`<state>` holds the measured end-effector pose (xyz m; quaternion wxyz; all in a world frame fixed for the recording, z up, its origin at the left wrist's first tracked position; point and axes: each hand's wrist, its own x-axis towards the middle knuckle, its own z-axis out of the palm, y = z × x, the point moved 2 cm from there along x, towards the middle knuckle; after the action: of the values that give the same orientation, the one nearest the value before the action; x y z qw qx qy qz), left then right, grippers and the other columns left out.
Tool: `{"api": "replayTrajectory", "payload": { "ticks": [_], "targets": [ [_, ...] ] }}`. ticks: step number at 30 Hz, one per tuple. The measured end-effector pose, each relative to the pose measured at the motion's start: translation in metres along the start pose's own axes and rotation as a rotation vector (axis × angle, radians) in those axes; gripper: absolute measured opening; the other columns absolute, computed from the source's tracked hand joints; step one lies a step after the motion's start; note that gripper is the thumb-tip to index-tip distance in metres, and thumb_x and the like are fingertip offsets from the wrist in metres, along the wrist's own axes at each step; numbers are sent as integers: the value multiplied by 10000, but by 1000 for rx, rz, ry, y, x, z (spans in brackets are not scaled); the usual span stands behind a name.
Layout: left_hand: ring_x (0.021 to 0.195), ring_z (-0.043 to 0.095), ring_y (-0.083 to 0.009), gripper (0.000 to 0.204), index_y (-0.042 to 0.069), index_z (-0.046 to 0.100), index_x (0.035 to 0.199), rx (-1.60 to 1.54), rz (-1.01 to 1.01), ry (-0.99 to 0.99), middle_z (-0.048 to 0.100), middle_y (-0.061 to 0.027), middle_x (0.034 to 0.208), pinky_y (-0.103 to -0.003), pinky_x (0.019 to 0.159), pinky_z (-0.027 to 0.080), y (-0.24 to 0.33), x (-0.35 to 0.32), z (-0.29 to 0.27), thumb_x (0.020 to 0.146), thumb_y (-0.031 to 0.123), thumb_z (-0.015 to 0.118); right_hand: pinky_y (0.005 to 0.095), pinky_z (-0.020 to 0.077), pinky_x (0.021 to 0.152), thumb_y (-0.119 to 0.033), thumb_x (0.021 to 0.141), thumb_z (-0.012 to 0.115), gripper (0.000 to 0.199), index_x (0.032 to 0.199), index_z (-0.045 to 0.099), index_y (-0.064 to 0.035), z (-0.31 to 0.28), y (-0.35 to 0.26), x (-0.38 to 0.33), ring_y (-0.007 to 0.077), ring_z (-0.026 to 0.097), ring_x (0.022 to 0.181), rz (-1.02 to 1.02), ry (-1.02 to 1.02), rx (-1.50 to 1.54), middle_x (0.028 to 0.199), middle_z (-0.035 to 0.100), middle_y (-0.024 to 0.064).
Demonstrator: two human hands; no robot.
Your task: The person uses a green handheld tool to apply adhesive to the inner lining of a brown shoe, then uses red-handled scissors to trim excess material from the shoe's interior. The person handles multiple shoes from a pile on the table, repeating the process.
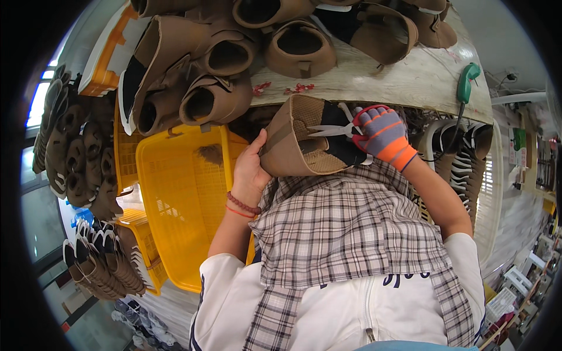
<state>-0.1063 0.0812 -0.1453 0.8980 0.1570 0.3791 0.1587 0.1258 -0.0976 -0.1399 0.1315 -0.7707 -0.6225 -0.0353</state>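
Observation:
My left hand (252,169) is bare, with a beaded bracelet at the wrist. Its fingers and thumb grip the left side of a brown shoe upper (276,153), held above my lap. The upper has a tan mesh lining and a black part on its right. In my right hand (383,136), which wears a grey and orange glove, is a pair of scissors (331,131) with red handles. The scissor blades are spread and point left across the upper's opening. Whether they touch the material I cannot tell.
Several brown uppers (300,55) lie on the worn table (433,79) ahead. A yellow crate (175,205) stands at my left, with more stacked uppers (99,266) beyond. A green tool with a cord (467,82) is at the table's right edge. More uppers (462,158) hang at right.

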Motion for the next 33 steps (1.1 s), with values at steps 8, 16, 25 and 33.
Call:
{"api": "replayTrajectory", "payload": {
  "ticks": [8, 16, 25, 33],
  "targets": [
    [1100, 574, -264, 371, -10, 499, 1244, 24, -14, 5, 574, -146, 1219, -407, 948, 477, -2, -2, -3, 960, 228, 513, 375, 464, 738, -325, 666, 738, 412, 988, 606, -105, 27, 17, -12, 263, 594, 816, 72, -114, -80, 858, 624, 78],
    [1055, 596, -238, 368, -19, 515, 1225, 198, -21, 25, 596, -127, 1187, -369, 916, 490, 2, -15, 5, 962, 239, 511, 370, 494, 674, -375, 712, 718, 334, 873, 608, -104, 28, 17, -18, 262, 623, 723, 71, -50, -22, 743, 629, 75],
    [732, 615, -213, 149, 33, 622, 965, 1570, 1078, 142, 626, -114, 888, -292, 665, 477, 55, -21, 67, 872, 149, 618, 381, 514, 666, -355, 716, 751, 374, 913, 619, -66, -8, 22, -32, 304, 639, 752, 427, 7, 329, 814, 662, 114],
    [683, 597, -237, 270, -6, 631, 943, 1320, 1190, 211, 619, -129, 900, -330, 655, 475, 86, 78, 134, 801, 218, 685, 375, 511, 673, -378, 778, 668, 338, 957, 628, -94, -77, 18, 28, 303, 636, 754, 340, 189, 58, 841, 656, 106]
  ]
}}
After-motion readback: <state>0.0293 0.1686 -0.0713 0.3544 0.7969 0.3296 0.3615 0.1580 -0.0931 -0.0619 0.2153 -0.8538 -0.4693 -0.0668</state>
